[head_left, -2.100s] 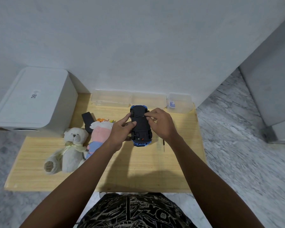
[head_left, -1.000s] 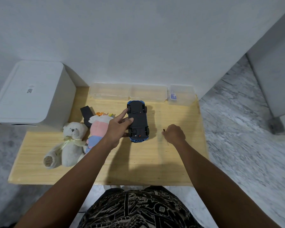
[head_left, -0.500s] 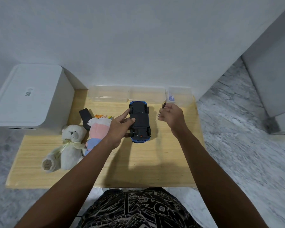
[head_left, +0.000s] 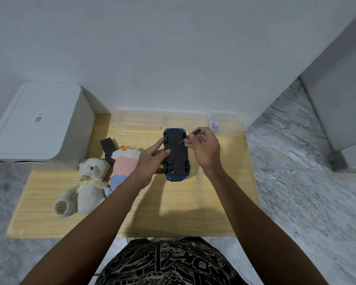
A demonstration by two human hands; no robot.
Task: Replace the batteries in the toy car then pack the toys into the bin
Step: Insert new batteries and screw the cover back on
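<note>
- Moments after lifting a small screwdriver (head_left: 190, 136) off the table (head_left: 173, 212), the right hand (head_left: 205, 150) has carried it back over the toy car (head_left: 176, 155), where half a second earlier it hung near the clear boxes at the wall.
- Belly-up at the middle of the table, the car lies with its black underside showing and its long axis running from 12 to 6 o'clock.
- From the car's 9 o'clock side the left hand (head_left: 150, 161) steadies it, fingers and thumb curled onto the chassis edge.
- At the car's 1 o'clock corner the right hand pinches the screwdriver between thumb and fingertips; the shaft slants down toward 8 o'clock, tip at or just above the underside near the far axle. Contact cannot be made out.
- Judged from this, the step in hand is loosening the battery cover, and the right hand is the nearer one for it.
- Along the 12 o'clock edge stand two clear boxes (head_left: 140, 121) that look empty, and at 1 o'clock a smaller clear box (head_left: 226, 122) holding something blue-and-white, too small to name.
- Off the table's 10 o'clock corner the white bin (head_left: 37, 122) sits lidded; its contents are hidden.
- Awaiting packing at 9 o'clock: a white teddy bear (head_left: 84, 188) and a pink-and-blue plush (head_left: 122, 167), touching, with a black object (head_left: 107, 146) behind.
</note>
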